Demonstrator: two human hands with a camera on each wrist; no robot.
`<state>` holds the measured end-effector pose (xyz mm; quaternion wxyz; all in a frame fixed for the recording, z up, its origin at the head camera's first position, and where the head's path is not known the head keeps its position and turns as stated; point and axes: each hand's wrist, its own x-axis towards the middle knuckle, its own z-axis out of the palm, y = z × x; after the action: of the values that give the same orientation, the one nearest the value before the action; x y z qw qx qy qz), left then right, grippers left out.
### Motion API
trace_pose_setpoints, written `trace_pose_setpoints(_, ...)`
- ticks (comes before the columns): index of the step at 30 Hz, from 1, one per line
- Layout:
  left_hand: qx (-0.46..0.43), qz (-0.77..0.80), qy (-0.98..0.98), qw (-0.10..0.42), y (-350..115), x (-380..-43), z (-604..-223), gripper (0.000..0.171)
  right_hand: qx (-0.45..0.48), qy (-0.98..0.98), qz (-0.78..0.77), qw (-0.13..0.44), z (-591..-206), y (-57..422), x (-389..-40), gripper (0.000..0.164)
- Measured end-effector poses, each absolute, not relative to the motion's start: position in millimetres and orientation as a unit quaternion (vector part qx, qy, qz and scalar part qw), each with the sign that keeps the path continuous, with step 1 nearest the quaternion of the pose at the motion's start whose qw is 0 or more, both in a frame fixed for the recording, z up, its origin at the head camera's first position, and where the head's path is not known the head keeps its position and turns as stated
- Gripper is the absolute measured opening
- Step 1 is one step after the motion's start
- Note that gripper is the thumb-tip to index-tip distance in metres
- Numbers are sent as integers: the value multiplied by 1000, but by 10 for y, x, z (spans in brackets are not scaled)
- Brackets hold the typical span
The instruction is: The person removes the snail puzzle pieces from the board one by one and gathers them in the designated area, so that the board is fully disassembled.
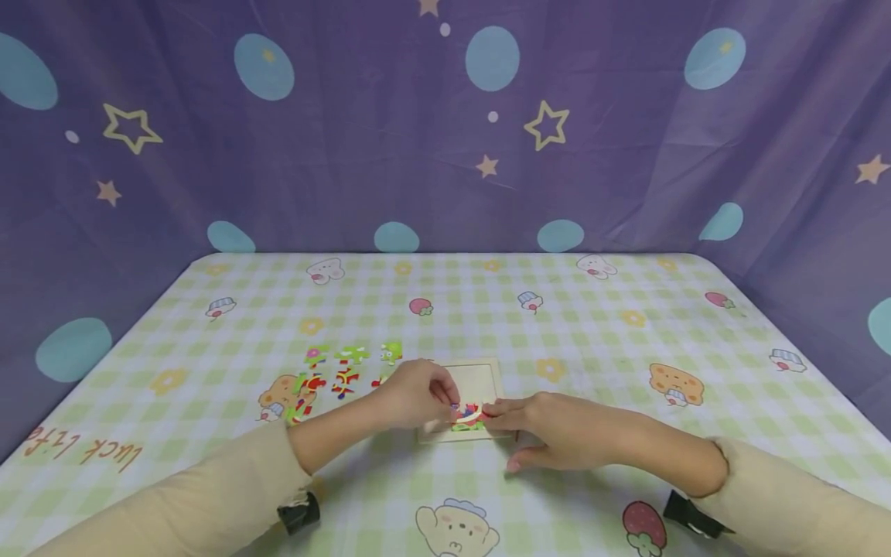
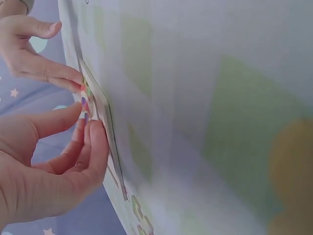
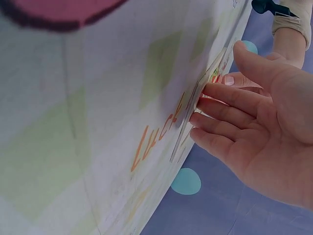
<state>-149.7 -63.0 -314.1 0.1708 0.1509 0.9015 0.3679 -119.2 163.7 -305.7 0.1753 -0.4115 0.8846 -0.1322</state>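
A shallow light wooden puzzle tray (image 1: 493, 373) lies on the table between the hands. Joined jigsaw pieces (image 1: 470, 425), red, white and green, fill part of its near side. My left hand (image 1: 416, 393) reaches over the tray's left side and pinches a small puzzle piece (image 2: 86, 116) with some blue-purple on it; the fingertips mostly hide it. From the right, my right hand (image 1: 567, 429) rests its extended fingers (image 3: 227, 110) on the tray's right edge and the joined pieces, thumb held apart. Its palm looks open in the right wrist view.
Several loose jigsaw pieces (image 1: 346, 381) lie left of the tray, some behind the left forearm. A green piece (image 1: 391, 353) lies just beyond the left hand. The checked tablecloth (image 1: 592, 340) has printed cartoons. A purple curtain (image 1: 418, 155) hangs behind the table.
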Motion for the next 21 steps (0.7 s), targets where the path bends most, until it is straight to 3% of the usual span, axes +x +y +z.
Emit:
trace_pose_setpoints(10, 107, 403, 892, 177, -658, -1524, -3151, 8, -413, 887, -119, 167, -3041, 1635, -1183, 52)
trace_pose_setpoints(21, 112, 412, 885, 186, -991, -1564, -3072, 10, -415, 884, -123, 173, -3037, 1634, -1185, 53)
